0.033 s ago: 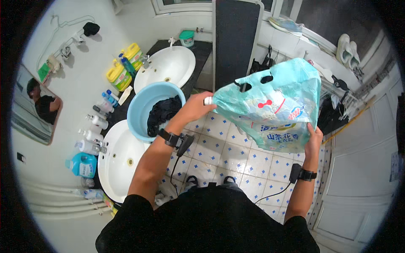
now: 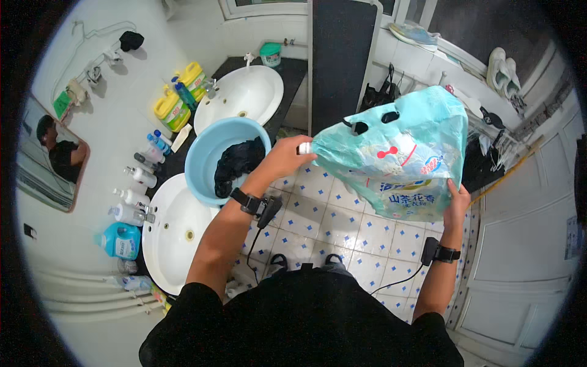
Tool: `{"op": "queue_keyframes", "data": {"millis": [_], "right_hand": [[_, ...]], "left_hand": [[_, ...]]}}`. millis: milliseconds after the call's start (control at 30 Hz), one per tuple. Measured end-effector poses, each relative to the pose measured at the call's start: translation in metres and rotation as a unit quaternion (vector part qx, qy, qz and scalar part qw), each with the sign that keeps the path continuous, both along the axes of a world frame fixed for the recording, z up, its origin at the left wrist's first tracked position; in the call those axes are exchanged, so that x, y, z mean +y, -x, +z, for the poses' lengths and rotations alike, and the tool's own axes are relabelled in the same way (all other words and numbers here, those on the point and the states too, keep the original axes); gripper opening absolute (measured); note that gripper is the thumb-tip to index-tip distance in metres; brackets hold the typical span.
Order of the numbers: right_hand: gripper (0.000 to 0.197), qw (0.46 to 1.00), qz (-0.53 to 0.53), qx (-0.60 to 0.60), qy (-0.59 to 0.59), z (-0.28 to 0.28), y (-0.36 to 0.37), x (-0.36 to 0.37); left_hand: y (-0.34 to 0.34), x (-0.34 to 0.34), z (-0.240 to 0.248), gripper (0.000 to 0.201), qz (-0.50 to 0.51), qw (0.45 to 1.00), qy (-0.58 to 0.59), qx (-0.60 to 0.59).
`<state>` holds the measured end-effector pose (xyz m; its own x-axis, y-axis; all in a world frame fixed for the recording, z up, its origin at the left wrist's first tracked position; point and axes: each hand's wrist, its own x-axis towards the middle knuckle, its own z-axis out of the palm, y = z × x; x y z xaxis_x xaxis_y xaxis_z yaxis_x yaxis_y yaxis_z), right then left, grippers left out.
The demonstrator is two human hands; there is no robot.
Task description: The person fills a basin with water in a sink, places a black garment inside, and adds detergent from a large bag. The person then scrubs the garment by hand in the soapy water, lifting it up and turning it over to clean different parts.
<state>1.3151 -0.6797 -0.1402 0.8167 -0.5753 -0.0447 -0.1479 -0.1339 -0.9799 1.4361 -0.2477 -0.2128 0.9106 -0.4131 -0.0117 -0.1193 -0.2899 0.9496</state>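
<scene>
Between my two hands hangs a large teal laundry detergent pouch (image 2: 397,162), tilted on its side, with two cut-out handle holes in its upper edge. My left hand (image 2: 282,160) is closed round its spout corner, where a white cap (image 2: 304,148) shows at the fingers. At the opposite end, my right hand (image 2: 457,205) grips the pouch's lower right edge, thumb on the front and the other fingers hidden behind. Just left of my left hand, a light blue basin (image 2: 199,156) holds dark wet-looking cloth (image 2: 238,165).
Two white sinks (image 2: 183,260) are set in a dark counter (image 2: 295,79) on the left. Bottles line the wall, including yellow jugs (image 2: 171,112) and a blue detergent jug (image 2: 120,240). A tall dark panel (image 2: 342,61) stands ahead. Patterned floor tiles (image 2: 318,229) lie below; a white door (image 2: 520,244) is at right.
The pouch and both hands have shifted very slightly to the right. Both grips stay the same.
</scene>
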Motion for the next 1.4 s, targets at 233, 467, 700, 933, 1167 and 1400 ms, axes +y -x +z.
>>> {"op": "queue_keyframes", "data": {"millis": [233,467,700,933,1167,1400], "right_hand": [[0.027,0.998,-0.017,0.006,0.054,-0.005,0.017,0.016],[0.026,0.999,-0.028,-0.024,0.035,-0.006,0.021,0.043],[0.019,0.987,-0.001,-0.066,0.147,0.004,0.021,0.051],[0.025,0.989,-0.013,-0.101,0.104,0.017,0.033,0.063],[0.027,0.994,-0.027,-0.102,0.040,-0.001,0.043,0.049],[0.027,0.996,-0.009,-0.078,0.029,-0.005,0.049,0.046]], "left_hand": [[0.014,0.015,0.024,0.028,-0.019,0.995,0.079,0.052],[0.007,0.030,0.026,0.051,0.043,0.952,-0.162,-0.257],[-0.008,0.055,0.020,0.056,0.005,0.916,-0.075,0.395],[0.009,0.052,0.026,0.057,-0.052,0.972,0.169,0.154],[0.007,0.038,0.043,0.050,-0.041,0.972,0.217,0.081],[0.011,0.049,0.061,0.028,-0.082,0.970,0.230,0.017]]}}
